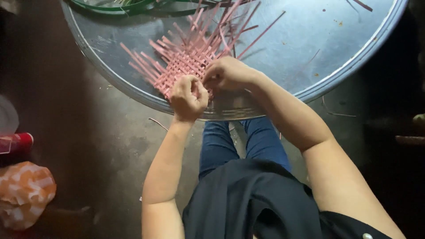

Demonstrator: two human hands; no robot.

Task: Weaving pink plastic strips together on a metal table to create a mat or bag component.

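Head view: two bare hands on a pink woven mat at near rim of a round metal tray.

L to R: orange-white patterned cloth (24,194) at 8 o'clock on dark floor, red item (17,142) just above it. Metal tray (336,57) fills top of frame; green strips (115,6) at its 11 o'clock edge. Pink woven mat (186,62) lies on tray w/ loose strip ends fanning toward 12–1 o'clock. Left hand (189,98) at mat's 6 o'clock corner, fingers curled together, pinched on a pink strip end. Right hand (228,74) touching it, just to 2 o'clock, fingers bent down onto mat edge; exact pinch can't tell. Blue jeans (241,144) below tray at 6 o'clock.
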